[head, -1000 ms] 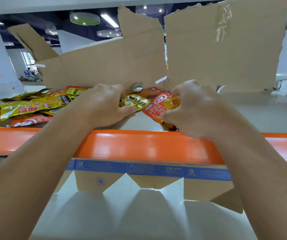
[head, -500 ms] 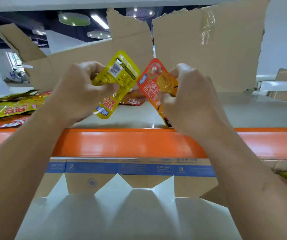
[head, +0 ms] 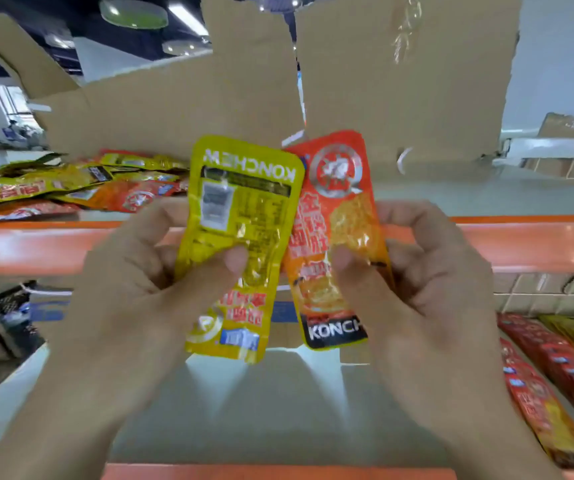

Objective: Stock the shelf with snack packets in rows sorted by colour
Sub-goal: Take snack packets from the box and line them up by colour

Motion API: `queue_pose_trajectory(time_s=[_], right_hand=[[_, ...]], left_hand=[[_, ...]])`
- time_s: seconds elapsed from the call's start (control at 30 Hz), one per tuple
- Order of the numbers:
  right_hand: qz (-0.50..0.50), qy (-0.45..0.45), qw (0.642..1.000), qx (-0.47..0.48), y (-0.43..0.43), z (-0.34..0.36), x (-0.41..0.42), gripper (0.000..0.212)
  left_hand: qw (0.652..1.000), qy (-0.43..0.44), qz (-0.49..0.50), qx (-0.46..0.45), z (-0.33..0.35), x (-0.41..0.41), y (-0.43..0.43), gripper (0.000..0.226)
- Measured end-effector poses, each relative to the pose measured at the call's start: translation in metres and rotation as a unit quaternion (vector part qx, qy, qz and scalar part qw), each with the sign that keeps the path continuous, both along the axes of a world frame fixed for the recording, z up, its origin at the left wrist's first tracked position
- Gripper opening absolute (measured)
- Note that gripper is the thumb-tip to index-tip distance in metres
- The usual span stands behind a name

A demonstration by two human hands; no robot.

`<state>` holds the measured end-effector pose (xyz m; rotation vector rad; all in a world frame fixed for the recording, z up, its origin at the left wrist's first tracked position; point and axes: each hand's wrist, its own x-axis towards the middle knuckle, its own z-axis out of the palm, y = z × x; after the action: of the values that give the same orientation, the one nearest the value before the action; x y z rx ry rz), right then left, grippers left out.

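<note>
Raised closer, yellow packet overlaps orange packet

Yellow packet with red lettering; orange packet, black band.

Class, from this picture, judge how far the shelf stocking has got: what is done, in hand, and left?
Done: red and yellow rows lie on the lower shelf, right. In hand: the left hand holds a yellow packet, the right hand an orange packet. Left: a mixed heap on the upper shelf.
</note>
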<state>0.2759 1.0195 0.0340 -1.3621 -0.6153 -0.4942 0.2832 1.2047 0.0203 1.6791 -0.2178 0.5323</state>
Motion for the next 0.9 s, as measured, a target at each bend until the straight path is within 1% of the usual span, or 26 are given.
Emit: queue_pose_trajectory(time_s=[0.07,0.1,0.17,0.23,0.3,0.37,0.43,0.5,0.7,0.9], right_hand=[[0.015,0.073,0.997,0.005,-0.007,-0.026,-0.008,0.029],[0.009,0.105,0.994,0.003,-0.01,-0.038,-0.011,0.032],[-0.008,0.152,0.988,-0.001,-0.015,-0.057,-0.015,0.028],[-0.008,0.179,0.984,0.007,-0.019,-0.072,-0.017,0.022],[0.008,0.211,0.977,0.022,-0.025,-0.084,-0.018,0.016],[0.019,0.242,0.97,0.028,-0.033,-0.094,-0.019,0.016],[0.024,0.276,0.96,0.036,-0.041,-0.102,-0.021,0.017],[0.021,0.297,0.954,0.04,-0.049,-0.109,-0.023,0.015],[-0.03,0.334,0.941,0.042,-0.076,-0.13,-0.026,0.013],[-0.058,0.36,0.93,0.054,-0.115,-0.135,-0.032,0.015]], left_hand=[[1.0,0.014,-0.015,0.012,-0.018,-0.01,-0.003,0.035],[0.999,0.03,-0.028,0.001,-0.031,-0.018,-0.007,0.035],[0.995,0.061,-0.046,-0.057,-0.051,-0.029,-0.02,0.031],[0.99,0.078,-0.071,-0.09,-0.063,-0.033,-0.031,0.029],[0.986,0.105,-0.071,-0.112,-0.071,-0.032,-0.039,0.023],[0.981,0.132,-0.076,-0.118,-0.078,-0.032,-0.046,0.021],[0.978,0.151,-0.079,-0.122,-0.085,-0.031,-0.054,0.012],[0.976,0.167,-0.075,-0.122,-0.096,-0.027,-0.062,0.01],[0.967,0.227,-0.091,-0.073,-0.12,-0.018,-0.087,0.015],[0.959,0.248,-0.126,-0.06,-0.129,-0.016,-0.126,0.021]])
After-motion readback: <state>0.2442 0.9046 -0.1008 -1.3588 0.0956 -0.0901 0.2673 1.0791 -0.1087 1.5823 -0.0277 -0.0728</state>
